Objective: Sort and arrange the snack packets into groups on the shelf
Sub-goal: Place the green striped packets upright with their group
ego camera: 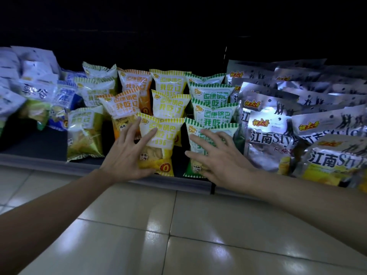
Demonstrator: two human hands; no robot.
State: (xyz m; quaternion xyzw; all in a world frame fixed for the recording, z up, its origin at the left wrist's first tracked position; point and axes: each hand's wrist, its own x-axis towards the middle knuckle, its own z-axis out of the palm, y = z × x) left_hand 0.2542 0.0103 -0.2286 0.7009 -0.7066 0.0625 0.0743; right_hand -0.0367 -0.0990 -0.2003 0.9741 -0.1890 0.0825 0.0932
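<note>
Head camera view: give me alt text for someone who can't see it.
Two hands reach onto a shelf: the left hand touches the front yellow packet, the right hand lies spread on the front green packet. Rows of orange, yellow and green packets stand behind, with silver packets to the right.

The yellow snack packet [166, 139] is showing glossy, crinkled plastic film, with a clear window low down. To its right, the silver packets [266, 139] are gleaming like wrinkled metallic foil. In the near ground, the floor tiles [198, 225] are shining smooth and glazed, throwing back light. At left, the dark shelf board [39, 141] is looking matt.
</note>
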